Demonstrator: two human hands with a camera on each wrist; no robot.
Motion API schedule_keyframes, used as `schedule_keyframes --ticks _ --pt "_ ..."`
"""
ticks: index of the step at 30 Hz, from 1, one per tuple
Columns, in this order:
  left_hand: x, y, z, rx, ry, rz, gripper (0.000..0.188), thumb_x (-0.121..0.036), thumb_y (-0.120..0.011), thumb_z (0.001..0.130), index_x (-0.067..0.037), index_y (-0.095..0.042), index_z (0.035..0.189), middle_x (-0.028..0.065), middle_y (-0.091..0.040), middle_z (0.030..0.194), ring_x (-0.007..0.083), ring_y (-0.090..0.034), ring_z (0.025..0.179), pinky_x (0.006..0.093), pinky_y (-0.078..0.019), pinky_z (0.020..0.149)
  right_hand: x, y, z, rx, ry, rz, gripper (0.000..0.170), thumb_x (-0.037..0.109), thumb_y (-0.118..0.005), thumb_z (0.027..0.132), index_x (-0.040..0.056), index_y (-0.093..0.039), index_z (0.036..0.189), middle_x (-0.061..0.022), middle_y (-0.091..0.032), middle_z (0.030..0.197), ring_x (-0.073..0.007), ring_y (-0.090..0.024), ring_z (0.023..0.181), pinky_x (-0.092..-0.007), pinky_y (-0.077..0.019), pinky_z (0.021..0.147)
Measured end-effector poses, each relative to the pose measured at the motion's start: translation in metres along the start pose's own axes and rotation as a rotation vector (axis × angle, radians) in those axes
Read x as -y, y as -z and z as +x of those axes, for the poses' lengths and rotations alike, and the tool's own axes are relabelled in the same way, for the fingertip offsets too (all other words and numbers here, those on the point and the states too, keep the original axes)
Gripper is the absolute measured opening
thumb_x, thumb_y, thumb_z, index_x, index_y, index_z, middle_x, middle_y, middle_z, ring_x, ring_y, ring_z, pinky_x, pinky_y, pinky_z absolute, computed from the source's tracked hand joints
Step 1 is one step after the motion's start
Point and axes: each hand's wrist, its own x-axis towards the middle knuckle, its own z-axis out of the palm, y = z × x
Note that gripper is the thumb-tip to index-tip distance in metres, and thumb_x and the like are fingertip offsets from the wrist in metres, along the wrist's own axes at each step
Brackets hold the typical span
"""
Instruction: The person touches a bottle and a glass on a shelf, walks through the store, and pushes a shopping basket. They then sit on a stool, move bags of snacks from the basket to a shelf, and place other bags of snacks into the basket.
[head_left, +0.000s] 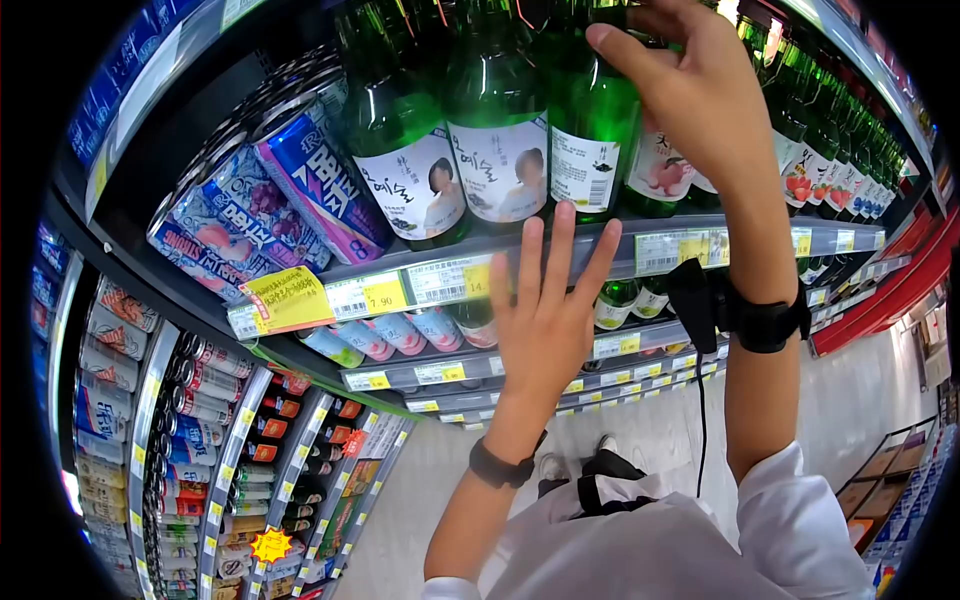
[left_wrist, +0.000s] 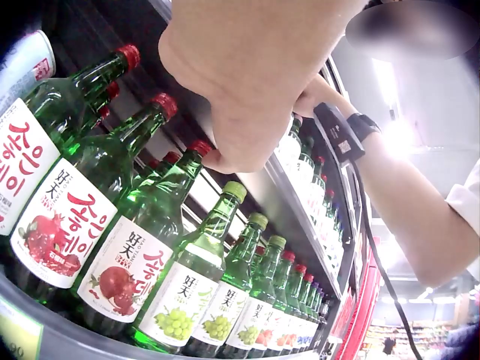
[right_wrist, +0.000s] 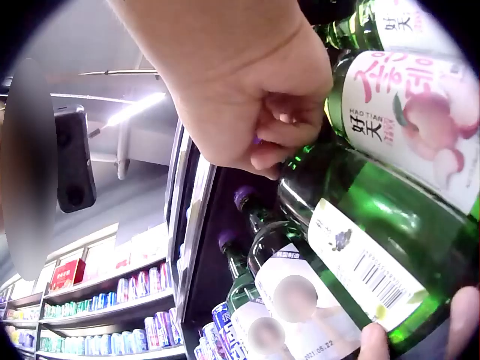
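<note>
In the head view, my right hand [head_left: 700,90] reaches over the upper shelf to the neck of a green bottle [head_left: 584,165] whose barcode label faces out. The right wrist view has the fingers of my right hand [right_wrist: 247,105] curled round the top of this bottle [right_wrist: 367,259], its cap hidden. Below it, my left hand [head_left: 548,320] has its fingers spread straight at the shelf edge [head_left: 640,250]. Two of its fingertips [right_wrist: 373,342] show by the bottle's base; whether they touch it, I cannot tell. My left hand [left_wrist: 240,97] also crosses the left wrist view.
Two bottles with portrait labels [head_left: 497,170] stand to the left, then blue and pink cans [head_left: 320,180]. A peach-label bottle [head_left: 660,165] stands to the right. On the lower shelf are pomegranate bottles [left_wrist: 67,217] and grape bottles [left_wrist: 180,300]. Can shelves [head_left: 215,470] stand at the left.
</note>
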Motion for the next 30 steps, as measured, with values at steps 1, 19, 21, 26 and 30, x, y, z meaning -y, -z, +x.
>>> schedule_keyframes --ticks 1,19,21,26,30 --pt "0.0 -0.001 0.0 0.006 -0.001 0.004 0.084 -0.008 -0.066 0.064 -0.037 -0.05 0.141 0.008 -0.033 0.156 0.03 -0.029 0.144 0.0476 -0.0128 0.116 -0.031 -0.009 0.01 -0.216 0.33 -0.656 0.06 0.022 -0.068 0.086 -0.0132 -0.046 0.13 -0.0359 -0.045 0.131 -0.0295 -0.055 0.108 -0.0433 -0.0425 0.094" --pt "0.001 0.0 0.0 0.025 -0.017 0.008 0.083 -0.009 -0.065 0.068 -0.036 -0.047 0.144 0.0112 -0.032 0.157 0.0317 -0.027 0.145 0.049 -0.0112 0.116 0.027 -0.006 -0.007 -0.114 0.087 -0.11 0.047 0.019 -0.075 0.085 -0.0116 -0.054 0.113 -0.0268 -0.063 0.106 -0.0131 -0.058 0.045 -0.0277 -0.0465 0.04" --pt "0.001 0.0 0.0 0.02 -0.025 0.029 0.082 -0.009 -0.064 0.069 -0.035 -0.047 0.144 0.0112 -0.032 0.157 0.0318 -0.027 0.145 0.049 -0.0112 0.116 0.027 -0.011 -0.008 -0.133 0.095 -0.314 0.052 0.02 -0.074 0.086 -0.0128 -0.052 0.12 -0.0286 -0.063 0.11 -0.013 -0.058 0.046 -0.0269 -0.0465 0.041" --pt "-0.002 0.005 0.001 0.054 0.02 -0.015 0.078 -0.007 -0.06 0.079 -0.037 -0.04 0.148 0.0058 -0.032 0.157 0.0262 -0.027 0.146 0.0471 -0.0192 0.113 0.022 -0.005 -0.002 -0.061 -0.021 -0.012 0.058 0.016 -0.069 0.089 -0.0153 -0.043 0.131 -0.0301 -0.058 0.124 -0.013 -0.058 0.048 -0.0271 -0.0459 0.042" --pt "-0.001 0.005 0.001 0.056 0.021 -0.018 0.078 -0.007 -0.06 0.079 -0.037 -0.04 0.148 0.0061 -0.032 0.157 0.0264 -0.027 0.145 0.0471 -0.0193 0.113 0.022 -0.001 -0.006 -0.02 -0.024 0.074 0.059 0.01 -0.064 0.091 -0.0158 -0.035 0.136 -0.0291 -0.052 0.133 -0.013 -0.057 0.05 -0.0273 -0.0457 0.042"
